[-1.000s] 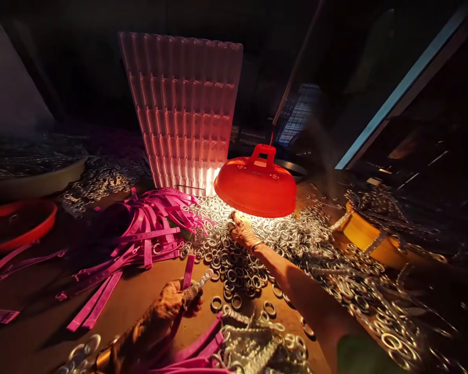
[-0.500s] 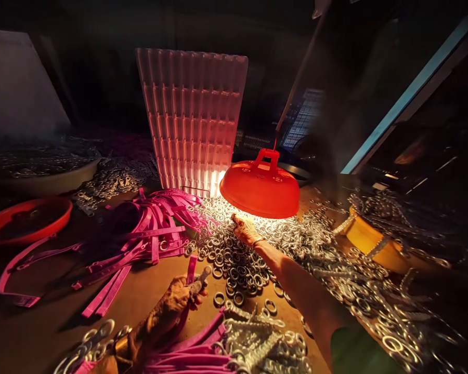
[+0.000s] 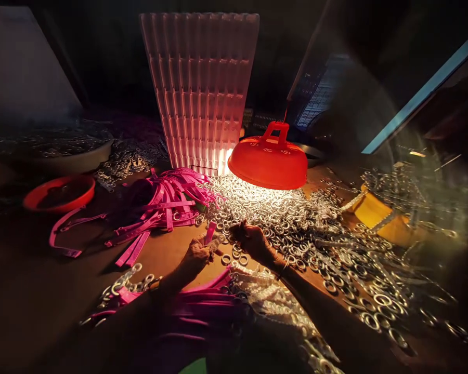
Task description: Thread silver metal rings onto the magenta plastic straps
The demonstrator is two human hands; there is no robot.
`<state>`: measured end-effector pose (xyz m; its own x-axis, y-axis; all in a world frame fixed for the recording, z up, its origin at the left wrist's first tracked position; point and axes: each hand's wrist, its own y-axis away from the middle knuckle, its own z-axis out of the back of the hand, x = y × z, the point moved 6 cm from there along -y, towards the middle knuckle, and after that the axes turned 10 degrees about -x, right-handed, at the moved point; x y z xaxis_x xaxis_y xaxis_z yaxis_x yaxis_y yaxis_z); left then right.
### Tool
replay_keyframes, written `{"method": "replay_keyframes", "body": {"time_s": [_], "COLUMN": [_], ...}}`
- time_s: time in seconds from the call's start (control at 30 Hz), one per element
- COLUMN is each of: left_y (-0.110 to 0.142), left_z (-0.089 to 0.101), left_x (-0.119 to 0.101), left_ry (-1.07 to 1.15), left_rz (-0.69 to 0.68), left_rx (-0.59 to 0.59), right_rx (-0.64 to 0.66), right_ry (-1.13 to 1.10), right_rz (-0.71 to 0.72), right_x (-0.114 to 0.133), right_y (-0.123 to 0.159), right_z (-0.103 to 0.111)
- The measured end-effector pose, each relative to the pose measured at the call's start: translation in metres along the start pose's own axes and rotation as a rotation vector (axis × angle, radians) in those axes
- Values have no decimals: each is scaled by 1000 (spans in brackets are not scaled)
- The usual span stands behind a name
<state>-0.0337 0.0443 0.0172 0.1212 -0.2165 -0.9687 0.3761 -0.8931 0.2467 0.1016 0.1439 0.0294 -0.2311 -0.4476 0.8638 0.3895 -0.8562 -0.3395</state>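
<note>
My left hand is closed round a pink strap, whose end sticks up from the fingers. A short pale, rough piece lies along the same grip; I cannot tell its kind. Close to its right, my right hand is closed with the fingertips in shadow, so what they hold, if anything, is hidden. Behind the hands spreads a heap of metal rings. Below them lie a bundle of pink straps and a pile of pale braided pieces.
A red lamp shade hangs low over the rings. A ribbed panel stands behind. More pink straps and a red bowl lie left. A yellow container, with chain-like pieces about it, is at right.
My right hand has drawn back from the rings under the lamp, towards my left hand. My left hand still holds the pink strap. The whole view has shifted.
</note>
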Motion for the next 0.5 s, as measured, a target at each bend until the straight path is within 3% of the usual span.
{"method": "replay_keyframes", "body": {"time_s": [0.2,0.4,0.5], "left_y": [4,-8,-6], "left_z": [-12,-7,-9], "left_x": [-6,13,8], "left_ry": [4,-33,-27], "left_rz": [-35,7,6], "left_rx": [38,10,11], "right_rx": [19,7,68], "right_ry": [-54,-69,-41], "right_rz": [-30,-17,-4], "right_x": [17,11,9], "right_y": [13,17,18], "right_z": [-15,-16,-16]}}
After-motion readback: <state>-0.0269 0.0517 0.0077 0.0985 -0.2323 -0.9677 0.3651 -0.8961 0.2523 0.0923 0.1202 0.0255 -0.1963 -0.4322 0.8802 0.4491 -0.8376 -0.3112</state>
